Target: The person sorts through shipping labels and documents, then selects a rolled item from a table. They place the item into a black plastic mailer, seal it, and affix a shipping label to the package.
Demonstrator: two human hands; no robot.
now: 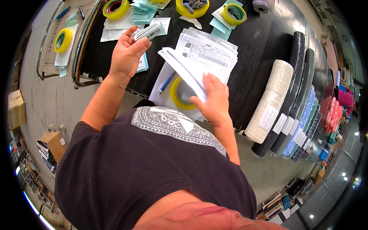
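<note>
In my left hand [128, 53] a small white barcode label [148, 31] is pinched between thumb and fingers, above the dark table. My right hand [214, 97] grips the near right end of a folded-back bunch of paper sheets [183, 69], tilted up off the table. Behind it lies a pile of printed forms [209, 53]. Under the lifted sheets, a yellow tape roll [174, 96] and a blue pen [167, 82] rest on white paper. Light-blue labels [142, 63] lie beside my left wrist.
Tape rolls [234, 14] and stacks of light-blue labels [143, 13] stand along the far side. Wrapped rolls of material, including a cream textured roll [270, 99], lie at right. A metal-framed cart [78, 50] adjoins the left edge. A cardboard box [53, 143] sits at lower left.
</note>
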